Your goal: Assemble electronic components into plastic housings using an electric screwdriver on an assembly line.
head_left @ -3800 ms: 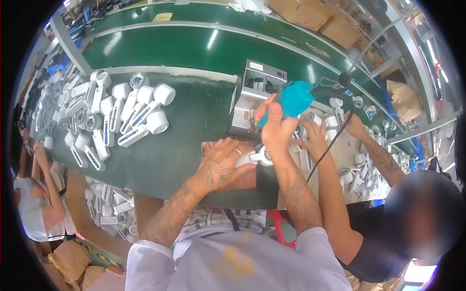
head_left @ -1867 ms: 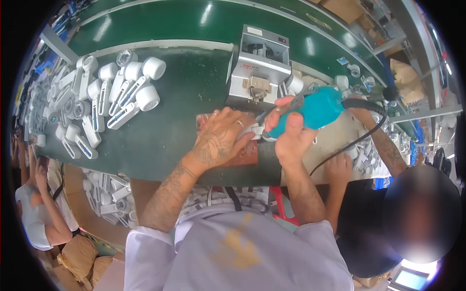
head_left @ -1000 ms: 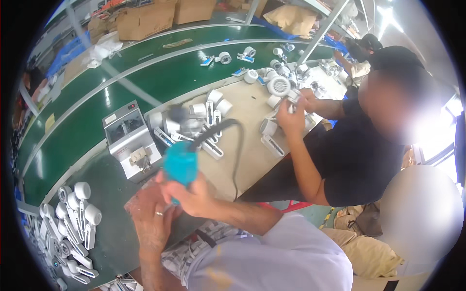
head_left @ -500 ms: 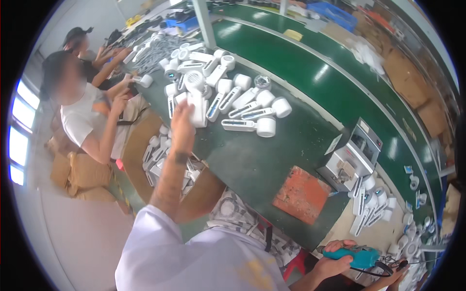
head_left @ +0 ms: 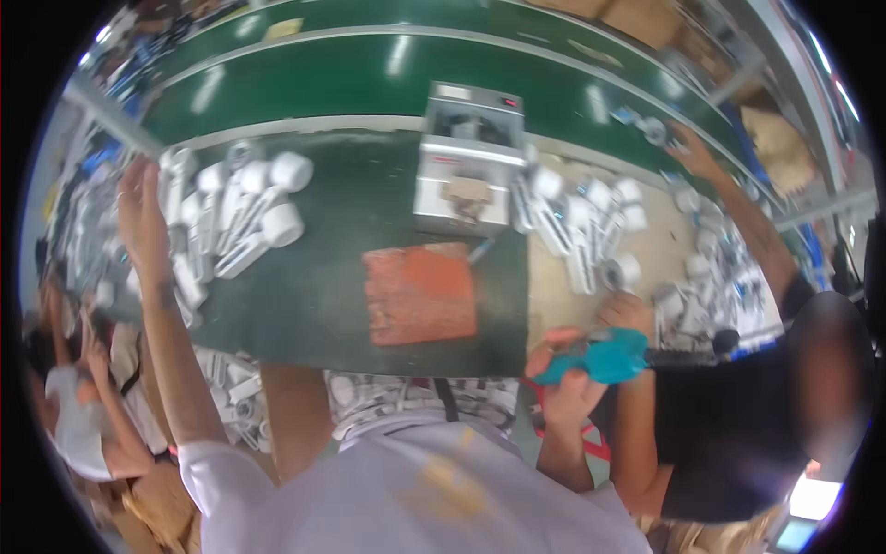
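Observation:
My left hand (head_left: 143, 217) is raised at the left, beside a heap of white handheld devices (head_left: 268, 185) with round heads and long handles. Its fingers are stretched out, slightly blurred, and I see nothing in them. Low at the right, my right hand (head_left: 574, 395) is closed around a teal corded power tool (head_left: 604, 358) lying roughly level. A co-worker's hand (head_left: 628, 316) is right behind the tool; whether it touches the tool is unclear. On the green tabletop in front of me lies a worn orange-red square board (head_left: 420, 294).
A silver machine (head_left: 466, 166) stands behind the board. More white devices (head_left: 581, 226) lie on a beige surface to its right. The co-worker in black at the right stretches an arm (head_left: 738, 208) toward the green conveyor (head_left: 332, 78). Another person (head_left: 88, 415) sits at the far left.
My view has swung to the right, bringing the co-worker in black into sight. My left hand has come off the white device it was at. The power tool stays in my right hand.

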The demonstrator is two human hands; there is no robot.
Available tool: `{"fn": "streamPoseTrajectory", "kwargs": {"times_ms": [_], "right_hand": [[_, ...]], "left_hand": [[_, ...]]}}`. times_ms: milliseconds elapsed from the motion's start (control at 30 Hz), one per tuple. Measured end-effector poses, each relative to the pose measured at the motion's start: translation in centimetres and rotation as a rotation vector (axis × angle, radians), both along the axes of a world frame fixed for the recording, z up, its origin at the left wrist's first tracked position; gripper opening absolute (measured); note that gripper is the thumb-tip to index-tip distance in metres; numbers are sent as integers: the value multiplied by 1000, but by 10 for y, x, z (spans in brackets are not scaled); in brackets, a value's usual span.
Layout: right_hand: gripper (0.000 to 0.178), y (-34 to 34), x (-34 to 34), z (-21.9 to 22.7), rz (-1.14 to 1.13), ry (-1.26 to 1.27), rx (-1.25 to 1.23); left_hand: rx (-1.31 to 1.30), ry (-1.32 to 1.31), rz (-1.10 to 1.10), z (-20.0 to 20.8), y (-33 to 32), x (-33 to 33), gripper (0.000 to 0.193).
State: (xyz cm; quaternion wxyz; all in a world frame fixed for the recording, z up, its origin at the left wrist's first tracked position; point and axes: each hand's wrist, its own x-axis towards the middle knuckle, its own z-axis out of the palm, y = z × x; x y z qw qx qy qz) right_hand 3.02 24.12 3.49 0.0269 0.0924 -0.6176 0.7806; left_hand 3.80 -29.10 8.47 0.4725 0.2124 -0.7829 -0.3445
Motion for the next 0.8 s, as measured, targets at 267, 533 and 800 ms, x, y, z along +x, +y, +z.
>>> {"fn": "streamPoseTrajectory", "kwargs": {"times_ms": [267,533,800], "right_hand": [[76,28,-3,6,-25,29,59],[87,75,16,-18,8,-2,114],[53,56,2,4,-176,234,216]], "left_hand": [[-590,-286,-946,-44,379,-122,32],[-781,-864,-995,-67,455,-175,23],[-385,-448,-773,-145,499,-188,29]]}}
